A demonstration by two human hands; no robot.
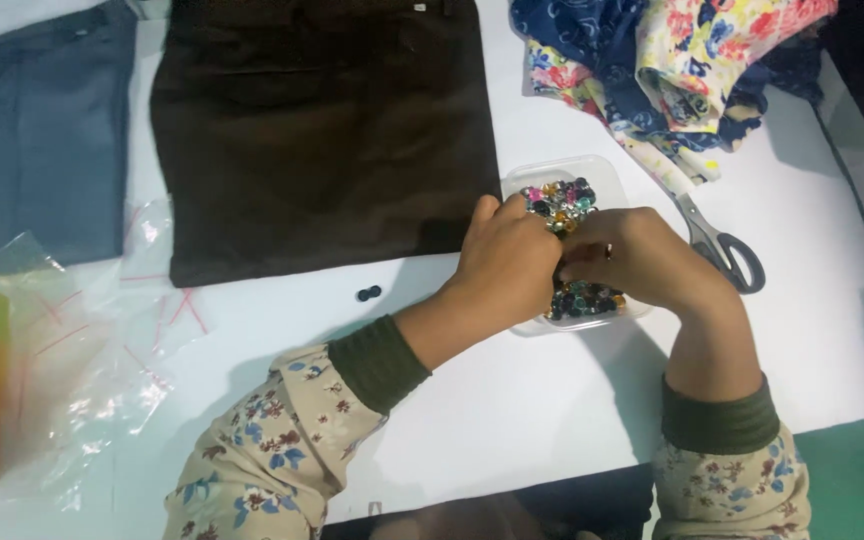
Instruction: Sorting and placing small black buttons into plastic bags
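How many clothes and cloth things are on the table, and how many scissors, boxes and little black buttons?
Folded garments: 2, a dark brown one and a grey-blue one
Crumpled floral fabric pile: 1
Grey-handled metal scissors: 1
Clear plastic box of colourful beads: 1
Small black buttons: 2
Total: 7

Floral beige sleeves (252, 460) (2 of them) with ribbed green cuffs (380, 362).
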